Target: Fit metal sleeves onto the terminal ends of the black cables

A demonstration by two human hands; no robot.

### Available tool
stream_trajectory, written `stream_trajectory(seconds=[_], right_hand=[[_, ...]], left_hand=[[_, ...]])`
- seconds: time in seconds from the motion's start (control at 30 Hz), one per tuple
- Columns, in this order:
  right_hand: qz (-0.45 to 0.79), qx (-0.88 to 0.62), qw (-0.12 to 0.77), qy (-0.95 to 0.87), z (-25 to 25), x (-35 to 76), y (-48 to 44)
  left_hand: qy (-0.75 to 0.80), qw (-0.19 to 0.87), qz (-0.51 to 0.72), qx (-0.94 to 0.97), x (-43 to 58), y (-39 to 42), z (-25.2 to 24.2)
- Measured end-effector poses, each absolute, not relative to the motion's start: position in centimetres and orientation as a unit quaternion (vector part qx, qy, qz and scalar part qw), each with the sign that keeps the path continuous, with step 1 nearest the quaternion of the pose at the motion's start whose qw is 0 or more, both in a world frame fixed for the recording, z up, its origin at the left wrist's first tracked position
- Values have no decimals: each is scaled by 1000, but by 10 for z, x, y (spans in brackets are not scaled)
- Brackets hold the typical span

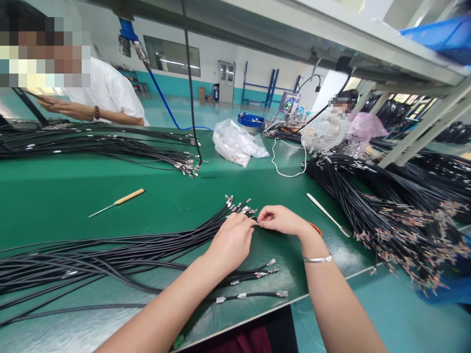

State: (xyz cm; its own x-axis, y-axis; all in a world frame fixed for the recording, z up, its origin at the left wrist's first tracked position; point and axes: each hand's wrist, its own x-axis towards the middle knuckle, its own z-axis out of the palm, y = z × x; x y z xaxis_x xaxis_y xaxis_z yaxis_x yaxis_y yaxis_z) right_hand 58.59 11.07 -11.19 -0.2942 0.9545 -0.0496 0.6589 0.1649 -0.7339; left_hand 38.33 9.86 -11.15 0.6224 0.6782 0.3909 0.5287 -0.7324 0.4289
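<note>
My left hand (231, 240) is closed, palm down, over the end of a black cable, most of which its fingers hide. Thumb and forefinger of my right hand (281, 219) pinch the small metal connector (257, 223) at that cable's tip, so the fingertips of both hands almost meet. Just behind them fans out a bundle of black cables (176, 239) with bare metal plugs at their ends. Nearer to me, under my left forearm, lie a few separate cable ends (261, 273) and one cable with metal sleeves (242, 295).
An awl (128, 196) lies on the green table (66, 196). Beyond are another cable bundle (147, 149), a plastic bag (237, 142) of small parts and a white fan (324, 132). A white stick tool (327, 214) and a big cable pile (386, 211) are right. A co-worker (114, 93) sits opposite.
</note>
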Motion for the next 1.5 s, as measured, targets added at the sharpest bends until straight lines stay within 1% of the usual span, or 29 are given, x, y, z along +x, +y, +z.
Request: stream_trajectory(seconds=[0.07,0.13,0.23,0.37,0.43,0.6,0.87,0.93,1.07,1.13,1.27,1.5], right_hand=[[429,-508,297,-686,-110,589,105],[509,-459,354,-636,-106,590,101],[558,-431,375,-601,-99,589,98],[569,-429,379,-591,-96,587,98],[569,-427,382,-590,-96,586,98],[567,-409,392,-598,-98,585,97],[567,-411,399,-592,-100,583,99],[588,-411,405,-567,-103,582,101],[648,-403,412,-499,-106,579,103],[663,-401,414,-477,-106,577,103],[670,-397,412,-473,-106,576,103],[673,-385,403,-486,-107,578,103]], left_hand=[[344,161,298,876,391,102,-119],[349,209,318,856,394,103,-122],[350,300,339,820,394,102,-120],[379,384,372,755,395,98,-118],[383,391,387,742,396,96,-119],[378,359,412,748,395,93,-117],[385,457,410,689,392,95,-119],[376,440,423,697,391,95,-121],[359,330,433,758,390,96,-122],[346,296,438,775,389,96,-122],[318,273,445,792,388,97,-122],[310,264,439,801,386,96,-120]])
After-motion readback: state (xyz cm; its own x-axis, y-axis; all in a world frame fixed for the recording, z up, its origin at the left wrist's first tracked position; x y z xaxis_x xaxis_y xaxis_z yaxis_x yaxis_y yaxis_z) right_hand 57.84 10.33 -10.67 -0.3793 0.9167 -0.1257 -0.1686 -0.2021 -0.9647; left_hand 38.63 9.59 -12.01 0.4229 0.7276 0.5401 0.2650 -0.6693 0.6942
